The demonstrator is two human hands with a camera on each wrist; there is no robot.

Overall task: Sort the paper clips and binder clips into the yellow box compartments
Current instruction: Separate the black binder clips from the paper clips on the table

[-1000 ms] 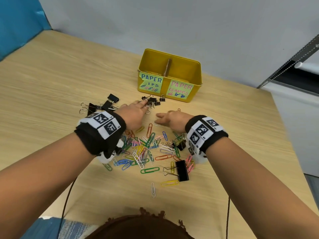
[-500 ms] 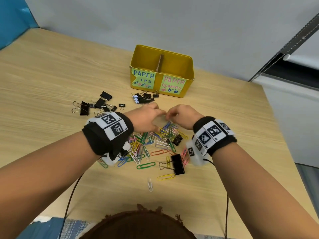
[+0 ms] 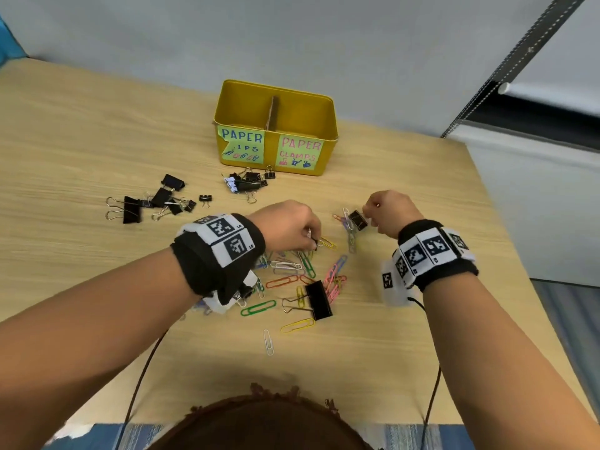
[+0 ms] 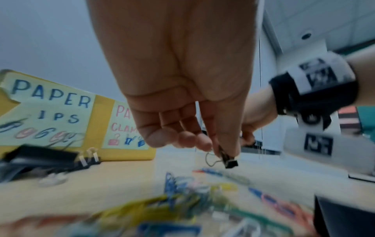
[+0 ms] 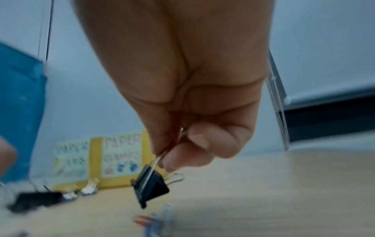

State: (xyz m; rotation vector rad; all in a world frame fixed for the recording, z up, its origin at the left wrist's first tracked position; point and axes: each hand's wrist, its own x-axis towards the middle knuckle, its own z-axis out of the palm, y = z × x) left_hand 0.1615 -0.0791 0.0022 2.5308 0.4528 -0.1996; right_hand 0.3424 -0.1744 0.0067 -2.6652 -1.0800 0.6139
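The yellow box (image 3: pixel 328 105) stands at the back of the table, its left compartment labelled for paper clips and its right for paper clamps. My right hand (image 3: pixel 384 211) pinches the wire handle of a black binder clip (image 3: pixel 358 219) (image 5: pixel 151 186) and holds it just above the table, with several paper clips dangling under it. My left hand (image 3: pixel 292 227) pinches a small black binder clip (image 4: pixel 229 161) over the pile of coloured paper clips (image 3: pixel 292 271). A larger black binder clip (image 3: pixel 319 300) lies in that pile.
Several black binder clips (image 3: pixel 152 203) lie at the left, and another cluster (image 3: pixel 248 183) sits right in front of the box. A white paper clip (image 3: pixel 268 342) lies nearer me. The table edge runs along the right, with a metal rail (image 3: pixel 506 66) beyond.
My hands were together over the pile; now they have drawn apart. The right hand has lifted a binder clip to the right with paper clips hanging from it. The left holds a small clip.
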